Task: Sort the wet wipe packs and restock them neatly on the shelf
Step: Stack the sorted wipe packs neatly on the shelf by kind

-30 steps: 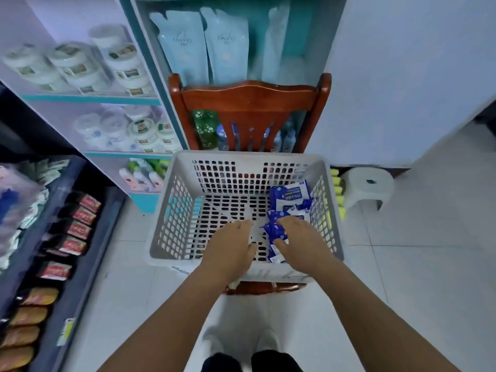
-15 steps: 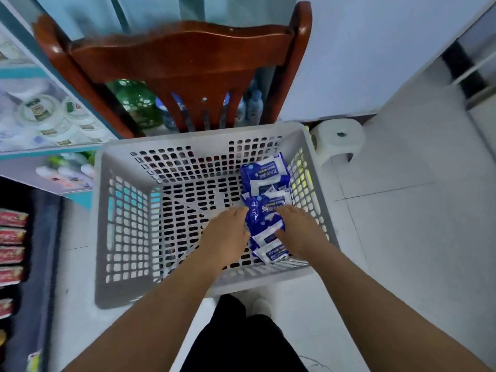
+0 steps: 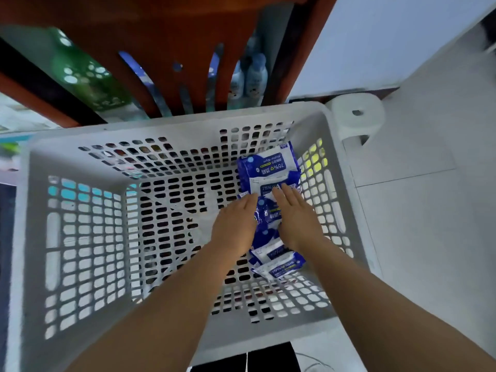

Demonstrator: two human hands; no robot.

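Looking down into a white basket [image 3: 80, 237] with slotted walls and floor, set on a brown wooden chair [image 3: 171, 49] whose back fills the view at 12 o'clock. Inside, toward 3 o'clock of the basket floor, a loose row of blue and white wet wipe packs [image 3: 269, 173], running from the far wall toward the near wall and overlapping one another; exact count hard to tell. Farthest pack leaning against the far right corner, print upside down, "75%" readable. Left hand [image 3: 234, 226] flat, fingers straight and together, laid along the 9 o'clock edge of the row, fingertips touching a pack. Right hand [image 3: 296, 218] also flat with straight fingers, lying on the 3 o'clock side of the row, fingertips resting on the white label of a far pack. Neither hand curled around anything; middle packs showing between the two hands. Nearest packs [image 3: 279, 263] lying just behind the wrists, partly under the right forearm. Beyond the chair, blurred bottles [image 3: 252, 73] and a green packet [image 3: 86, 76] on a low shelf. At 2 o'clock, a small white stool [image 3: 357, 116] on the pale tiled floor [image 3: 429, 237].
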